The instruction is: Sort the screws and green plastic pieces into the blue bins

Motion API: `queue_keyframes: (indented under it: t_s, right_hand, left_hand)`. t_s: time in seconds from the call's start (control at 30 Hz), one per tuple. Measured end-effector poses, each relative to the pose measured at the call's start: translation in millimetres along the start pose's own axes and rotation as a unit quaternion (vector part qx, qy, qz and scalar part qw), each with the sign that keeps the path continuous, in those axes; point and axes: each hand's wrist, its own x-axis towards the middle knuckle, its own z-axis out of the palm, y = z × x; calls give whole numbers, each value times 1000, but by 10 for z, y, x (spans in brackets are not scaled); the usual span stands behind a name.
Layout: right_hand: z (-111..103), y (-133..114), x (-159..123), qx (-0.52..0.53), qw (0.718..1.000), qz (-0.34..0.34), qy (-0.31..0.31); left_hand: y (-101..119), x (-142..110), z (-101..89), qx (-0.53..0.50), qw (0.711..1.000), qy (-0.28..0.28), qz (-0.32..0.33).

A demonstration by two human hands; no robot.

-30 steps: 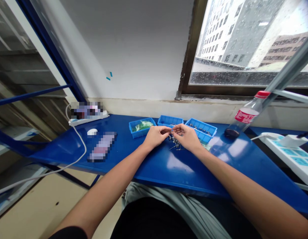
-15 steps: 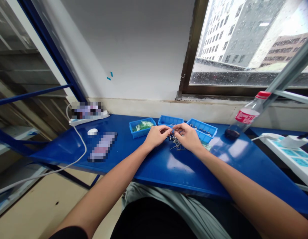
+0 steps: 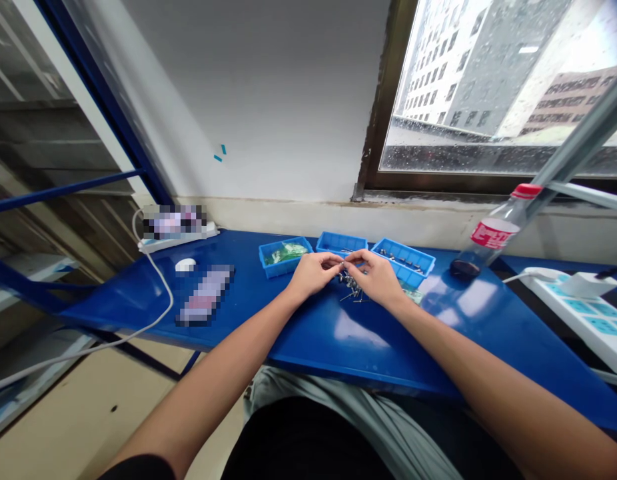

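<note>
My left hand [image 3: 316, 272] and my right hand [image 3: 372, 272] meet fingertip to fingertip above the blue table [image 3: 318, 333]. Both are closed in a pinch on something too small to make out. Just below the fingers lies a loose pile of small metal parts with thin pins [image 3: 352, 288], partly covered by my right hand. Behind the hands stand a middle blue bin [image 3: 341, 239] with a few thin pieces in it and a right blue bin [image 3: 413, 257] with small metal parts. Left of my left hand, another blue bin [image 3: 284, 267] contains green-and-clear plastic packets [image 3: 288, 251].
A cola bottle [image 3: 493, 233] with a red cap stands at the right, near a white power strip [image 3: 583, 307]. On the left are a white mouse-like object [image 3: 185, 265], a blurred-out flat object [image 3: 206, 295] and a white cable [image 3: 163, 313]. A small clear packet [image 3: 414, 294] lies by the right bin.
The fingertips have drawn slightly closer together, and my right fingers have shifted a little. The bins and the pile look the same.
</note>
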Motion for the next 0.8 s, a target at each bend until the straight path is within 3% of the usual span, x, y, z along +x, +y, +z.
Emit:
queue_keyframes:
  t_s: [0.4, 0.57, 0.8]
  right_hand:
    - [23, 71, 4, 10, 1000, 10, -12]
    - [3, 34, 16, -39, 999, -12, 7]
    - [2, 66, 13, -6, 1000, -20, -5]
  left_hand:
    - [-21, 18, 15, -4, 999, 19, 38]
    - [47, -3, -3, 21, 1000, 5, 13]
    - [110, -26, -22, 36, 999, -23, -5]
